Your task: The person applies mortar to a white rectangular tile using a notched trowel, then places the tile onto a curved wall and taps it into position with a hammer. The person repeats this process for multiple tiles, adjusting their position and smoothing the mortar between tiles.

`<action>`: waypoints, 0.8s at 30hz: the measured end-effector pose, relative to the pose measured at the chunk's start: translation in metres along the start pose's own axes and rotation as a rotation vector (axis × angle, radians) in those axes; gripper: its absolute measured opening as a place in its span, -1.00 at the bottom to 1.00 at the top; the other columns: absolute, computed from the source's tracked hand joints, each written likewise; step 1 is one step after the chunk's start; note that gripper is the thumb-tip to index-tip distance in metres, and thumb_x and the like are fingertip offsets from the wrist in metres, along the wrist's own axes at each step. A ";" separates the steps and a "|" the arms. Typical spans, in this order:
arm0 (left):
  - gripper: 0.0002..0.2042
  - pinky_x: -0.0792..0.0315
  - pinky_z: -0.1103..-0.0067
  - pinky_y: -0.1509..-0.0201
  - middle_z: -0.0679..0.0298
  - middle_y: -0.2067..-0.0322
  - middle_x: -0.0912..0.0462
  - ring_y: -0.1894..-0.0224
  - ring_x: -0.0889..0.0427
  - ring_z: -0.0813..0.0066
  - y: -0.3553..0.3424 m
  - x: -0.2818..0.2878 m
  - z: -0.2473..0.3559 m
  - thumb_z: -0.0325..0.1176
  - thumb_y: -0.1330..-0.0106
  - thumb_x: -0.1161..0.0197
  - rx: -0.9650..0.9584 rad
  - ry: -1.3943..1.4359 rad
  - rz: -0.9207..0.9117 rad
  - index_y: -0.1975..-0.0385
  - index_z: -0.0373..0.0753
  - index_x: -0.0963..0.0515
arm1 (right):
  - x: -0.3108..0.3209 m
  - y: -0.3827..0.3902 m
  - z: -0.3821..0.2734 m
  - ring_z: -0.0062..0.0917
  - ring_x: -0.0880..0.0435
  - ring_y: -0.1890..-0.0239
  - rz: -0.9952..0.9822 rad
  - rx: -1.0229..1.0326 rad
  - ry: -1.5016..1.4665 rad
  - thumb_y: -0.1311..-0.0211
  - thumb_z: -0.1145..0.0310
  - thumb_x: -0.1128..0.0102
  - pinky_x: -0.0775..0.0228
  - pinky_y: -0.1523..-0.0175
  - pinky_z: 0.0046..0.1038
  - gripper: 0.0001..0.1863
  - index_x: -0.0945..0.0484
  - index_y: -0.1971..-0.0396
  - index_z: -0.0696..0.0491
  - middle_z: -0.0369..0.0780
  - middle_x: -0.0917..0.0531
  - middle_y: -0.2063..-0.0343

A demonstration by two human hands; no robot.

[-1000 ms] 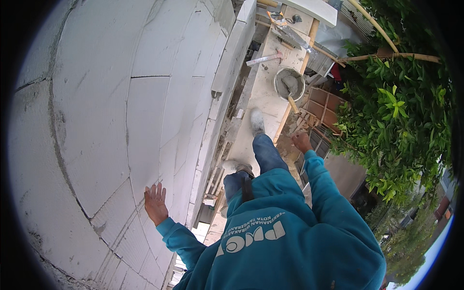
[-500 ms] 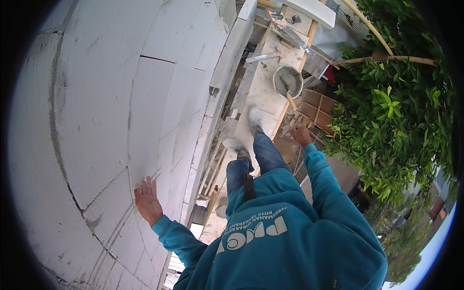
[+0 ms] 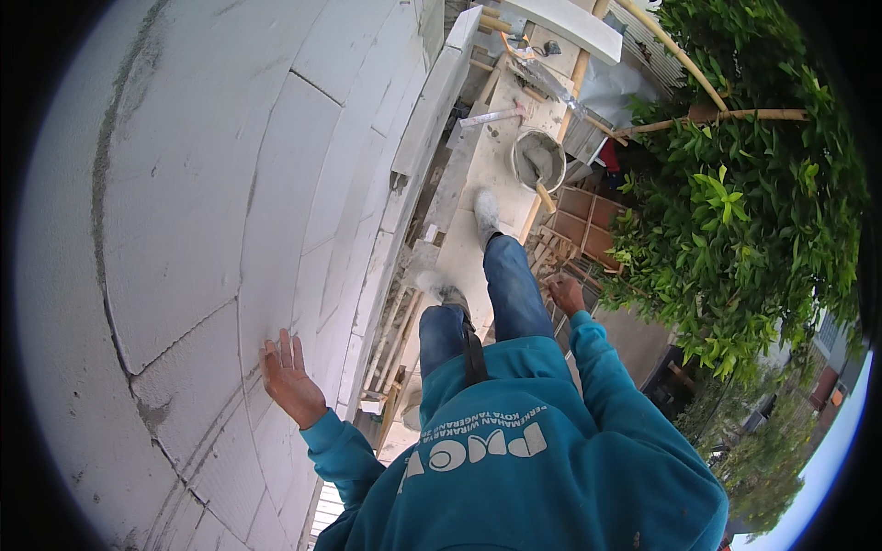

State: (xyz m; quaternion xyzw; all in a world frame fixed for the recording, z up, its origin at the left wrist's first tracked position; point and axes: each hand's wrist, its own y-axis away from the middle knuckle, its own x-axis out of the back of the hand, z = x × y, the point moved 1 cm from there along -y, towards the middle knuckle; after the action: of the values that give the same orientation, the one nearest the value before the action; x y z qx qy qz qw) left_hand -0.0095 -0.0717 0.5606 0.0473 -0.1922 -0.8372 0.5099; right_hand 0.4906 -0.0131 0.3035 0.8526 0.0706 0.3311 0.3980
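My left hand (image 3: 292,378) is open, its fingers spread beside the pale block wall (image 3: 193,275); whether the palm presses on it I cannot tell. Empty and loosely open, my right hand (image 3: 565,294) hangs out past the right edge of the plank walkway (image 3: 473,241), fingers slightly bent. Ahead of my feet stands a round bucket (image 3: 540,160) of grey mortar. A trowel with a wooden handle (image 3: 546,197) rests in it, the handle leaning over the near rim. Neither hand touches the bucket.
A hammer-like tool (image 3: 493,118) lies on the planks beyond the bucket. Farther off are a saw (image 3: 542,77) and a long white block (image 3: 571,28). Bamboo poles (image 3: 675,50) and leafy branches (image 3: 735,202) border the right side, with a drop below. A ledge (image 3: 418,138) runs along the wall.
I have stepped forward a little: my legs have shifted, and my left foot is smeared by motion. My left hand stays by the wall; my right hand has swung slightly back.
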 end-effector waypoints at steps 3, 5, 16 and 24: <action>-0.23 -0.20 0.21 -0.36 -0.19 -0.33 0.00 -0.31 -0.24 -0.08 0.010 -0.015 -0.024 -0.16 -0.37 -0.09 0.053 -0.066 0.022 -0.33 -0.55 0.15 | 0.005 -0.037 -0.005 -0.31 -0.71 0.41 0.096 0.021 0.128 -0.10 0.24 -0.14 -0.51 0.22 -0.33 -0.70 -0.62 0.35 0.20 -0.06 -0.69 0.49; -0.29 -0.23 0.24 -0.33 -0.12 -0.32 -0.09 -0.28 -0.29 -0.04 0.013 -0.028 -0.049 -0.20 -0.37 -0.08 0.149 -0.124 0.002 -0.35 -0.45 0.09 | 0.008 -0.083 -0.011 -0.31 -0.71 0.38 0.150 0.072 0.199 -0.10 0.23 -0.15 -0.51 0.21 -0.34 -0.69 -0.63 0.34 0.19 -0.06 -0.69 0.48; -0.45 -0.36 0.45 -0.16 -0.10 -0.13 -0.40 -0.14 -0.45 0.19 0.027 -0.114 -0.258 -0.38 -0.28 -0.11 0.524 -0.792 -0.124 -0.23 -0.48 -0.17 | -0.002 -0.412 -0.120 -0.22 -0.68 0.23 0.190 0.309 0.249 -0.12 0.19 -0.18 -0.46 0.06 -0.25 -0.71 -0.67 0.23 0.01 -0.07 -0.69 0.34; -0.43 -0.33 0.31 -0.22 -0.12 -0.17 -0.34 -0.16 -0.42 0.04 0.028 -0.135 -0.339 -0.43 -0.23 -0.17 0.389 -1.201 -0.231 -0.24 -0.41 -0.19 | -0.012 -0.619 -0.148 -0.20 -0.64 0.09 0.387 0.357 0.378 -0.14 0.17 -0.15 -0.44 -0.06 -0.27 -0.65 -0.64 0.13 0.02 -0.06 -0.66 0.17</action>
State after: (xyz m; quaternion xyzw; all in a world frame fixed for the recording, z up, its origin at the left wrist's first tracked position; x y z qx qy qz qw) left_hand 0.1715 -0.0580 0.2427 -0.3177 -0.5864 -0.7172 0.2019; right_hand 0.4779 0.4923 -0.0833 0.8300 0.0367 0.5354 0.1520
